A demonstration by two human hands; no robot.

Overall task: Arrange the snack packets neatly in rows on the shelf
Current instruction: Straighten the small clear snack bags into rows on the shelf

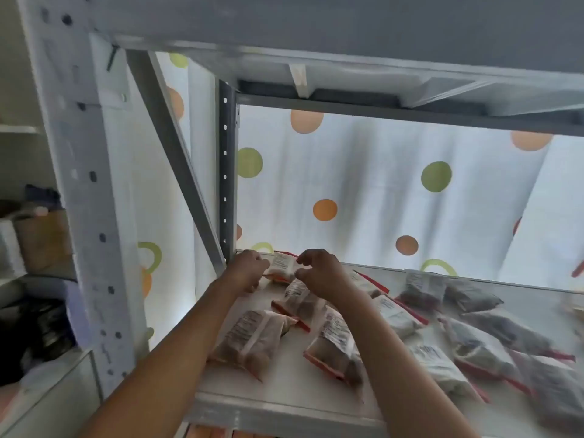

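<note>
Clear plastic snack packets with red sealed edges lie scattered across the pale metal shelf [284,403], most of them askew toward the lower right of the frame. You are working the back corner at centre frame: your left hand [249,270] pinches the edge of the rearmost clear packet with the white label [281,267], while your right hand [319,271] hovers just beside it, fingers curled and holding nothing. This looks like the start of a first row. Next, square that packet against the back, then draw the tilted packet below it [298,300] into line.
</note>
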